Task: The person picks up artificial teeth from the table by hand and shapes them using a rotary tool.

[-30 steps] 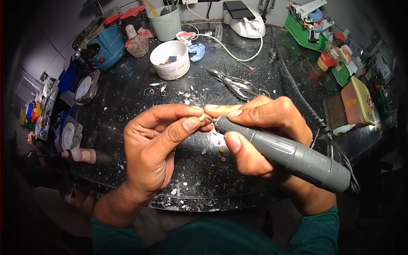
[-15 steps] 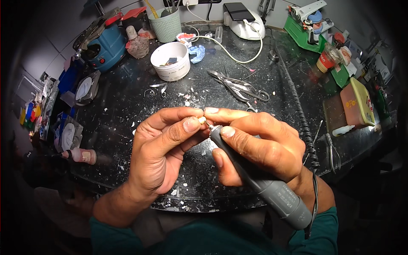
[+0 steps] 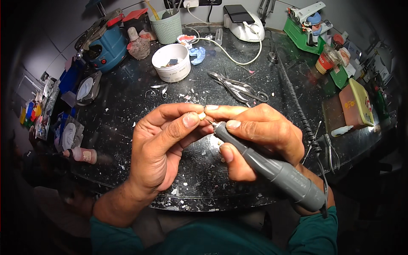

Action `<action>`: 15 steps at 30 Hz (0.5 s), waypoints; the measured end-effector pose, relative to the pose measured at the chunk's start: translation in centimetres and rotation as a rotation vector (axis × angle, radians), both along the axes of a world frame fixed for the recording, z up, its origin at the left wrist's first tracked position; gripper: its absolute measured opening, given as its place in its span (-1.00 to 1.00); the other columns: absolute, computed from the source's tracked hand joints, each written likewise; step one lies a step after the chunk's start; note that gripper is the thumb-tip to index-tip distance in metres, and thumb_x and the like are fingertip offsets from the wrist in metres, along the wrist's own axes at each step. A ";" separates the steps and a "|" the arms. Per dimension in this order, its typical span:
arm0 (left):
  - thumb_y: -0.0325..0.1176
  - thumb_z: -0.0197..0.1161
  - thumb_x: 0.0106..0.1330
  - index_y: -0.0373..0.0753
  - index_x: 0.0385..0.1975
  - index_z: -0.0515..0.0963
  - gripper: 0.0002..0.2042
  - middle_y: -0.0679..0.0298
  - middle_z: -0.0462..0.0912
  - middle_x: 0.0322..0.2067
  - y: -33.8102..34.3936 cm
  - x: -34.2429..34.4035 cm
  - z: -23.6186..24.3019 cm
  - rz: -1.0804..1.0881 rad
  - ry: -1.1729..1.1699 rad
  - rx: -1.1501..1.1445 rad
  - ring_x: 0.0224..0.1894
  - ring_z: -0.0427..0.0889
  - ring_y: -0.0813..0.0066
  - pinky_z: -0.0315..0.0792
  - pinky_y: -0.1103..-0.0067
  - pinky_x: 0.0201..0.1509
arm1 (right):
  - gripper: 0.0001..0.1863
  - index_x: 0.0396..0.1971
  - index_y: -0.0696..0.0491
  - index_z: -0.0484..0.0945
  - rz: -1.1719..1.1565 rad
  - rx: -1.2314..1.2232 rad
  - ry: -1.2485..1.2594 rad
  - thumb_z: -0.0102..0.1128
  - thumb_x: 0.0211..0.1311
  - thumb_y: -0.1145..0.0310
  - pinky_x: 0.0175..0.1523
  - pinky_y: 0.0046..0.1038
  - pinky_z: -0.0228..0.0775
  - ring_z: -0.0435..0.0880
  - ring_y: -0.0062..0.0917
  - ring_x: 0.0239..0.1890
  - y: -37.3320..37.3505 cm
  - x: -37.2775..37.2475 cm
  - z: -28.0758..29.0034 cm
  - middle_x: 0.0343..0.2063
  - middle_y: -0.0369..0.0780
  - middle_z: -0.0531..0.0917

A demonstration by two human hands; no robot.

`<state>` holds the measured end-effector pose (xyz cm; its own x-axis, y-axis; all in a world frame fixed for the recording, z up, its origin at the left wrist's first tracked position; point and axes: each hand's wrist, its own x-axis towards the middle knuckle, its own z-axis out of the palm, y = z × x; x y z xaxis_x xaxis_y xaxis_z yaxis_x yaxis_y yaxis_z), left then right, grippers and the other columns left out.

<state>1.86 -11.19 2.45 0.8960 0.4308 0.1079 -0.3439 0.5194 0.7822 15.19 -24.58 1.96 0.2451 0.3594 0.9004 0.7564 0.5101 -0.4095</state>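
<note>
Between thumb and forefinger, my left hand [image 3: 158, 146] pinches a small ivory-coloured piece that looks like an artificial tooth [image 3: 202, 115]; its far side is hidden by the fingertips. My right hand [image 3: 268, 132] is closed around a dark grey rotary handpiece [image 3: 276, 168], held like a pen. The thin bur at its tip points at the tooth, very close to it; whether they touch I cannot tell. My right forefinger reaches across to the left fingertips. A black cord [image 3: 324, 187] runs from the handpiece's rear.
Pliers and scissors [image 3: 238, 87] lie beyond my hands on the dark worktop [image 3: 127, 102], which is strewn with white scraps. Farther back stand a white tub [image 3: 171, 63], a blue dental impression [image 3: 197, 55] and a blue machine [image 3: 104, 46]. At right are more pliers [image 3: 330, 151] and a yellow-lidded box [image 3: 357, 102].
The handpiece's rear end has swung up and to the right, and its tip has shifted slightly right. My right thumb has moved along with it. The left hand stays nearly still.
</note>
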 end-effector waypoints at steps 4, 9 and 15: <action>-0.48 0.18 0.47 -0.44 -0.04 0.59 -0.80 0.01 0.73 -0.19 -0.2 0.0 0.3 -0.024 0.025 -0.056 -0.12 0.75 0.32 0.66 0.42 0.10 | -0.60 -0.25 0.17 0.58 0.038 0.047 0.104 0.47 -0.20 0.67 -0.21 -0.40 0.71 0.82 -0.29 -0.28 0.1 -0.2 0.0 -0.38 -0.05 0.75; -0.54 0.22 0.42 -0.45 -0.06 0.60 -0.82 0.00 0.73 -0.17 -0.2 0.1 0.0 0.061 -0.047 0.130 -0.12 0.75 0.33 0.65 0.45 0.10 | -0.59 -0.25 0.17 0.58 0.034 0.059 0.082 0.48 -0.21 0.66 -0.23 -0.41 0.71 0.83 -0.27 -0.26 0.0 -0.2 -0.1 -0.42 -0.09 0.73; -0.69 0.28 0.31 -0.46 -0.08 0.60 -0.80 -0.01 0.73 -0.15 -0.4 0.2 -0.3 0.153 -0.143 0.276 -0.09 0.75 0.36 0.62 0.49 0.11 | -0.59 -0.05 0.20 0.41 0.144 -0.124 0.027 0.34 0.10 0.64 0.00 -0.16 0.69 0.74 -0.01 -0.04 -1.4 -0.1 0.4 -0.33 -0.01 0.62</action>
